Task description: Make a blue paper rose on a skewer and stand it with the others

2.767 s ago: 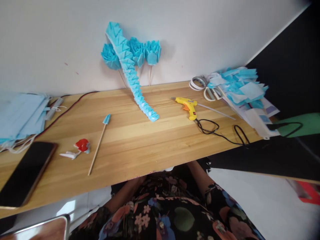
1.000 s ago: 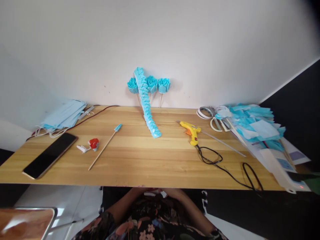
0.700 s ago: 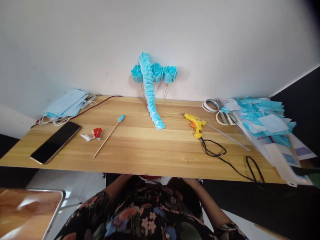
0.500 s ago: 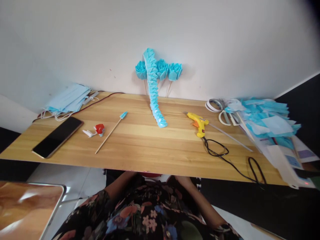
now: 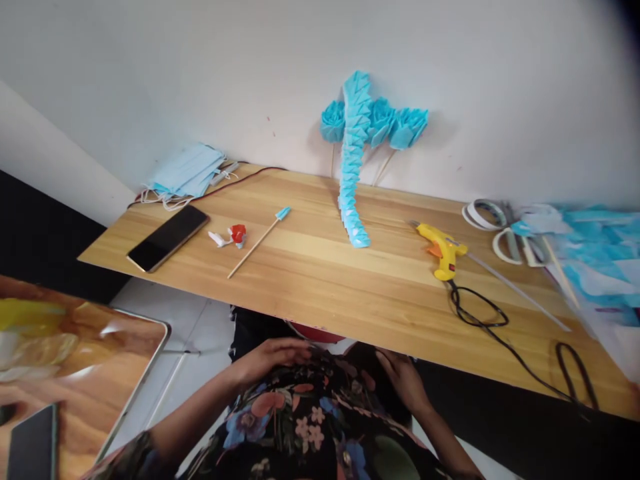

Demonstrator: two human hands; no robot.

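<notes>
My left hand (image 5: 276, 355) rests at my lap in front of the table's edge, fingers stretched out, holding nothing. On the other side my right hand (image 5: 404, 379) lies low by the edge with its fingers loosely extended and nothing seen in it; the fingertips are partly hidden. A thin wooden stick (image 5: 254, 247) with a blue folded tip lies on the table. A long pleated blue strip (image 5: 356, 150) leans on the wall, partly covering several blue flowers (image 5: 409, 128) on sticks. At the right lies a yellow glue gun (image 5: 441, 248) with a glue stick in its back.
A phone (image 5: 169, 239), a red-and-white crumpled piece (image 5: 237, 235) and a stack of face masks (image 5: 187, 172) are at the left. Tape (image 5: 484, 215), scissors (image 5: 507, 247) and blue scraps (image 5: 605, 253) stand right. The glue gun's black cord (image 5: 520, 360) crosses the front edge. A second table (image 5: 115, 373) stands lower left.
The view has swung left, so the table's things appear farther right. My left hand has come out from beneath the table edge into sight; more of my right hand shows.
</notes>
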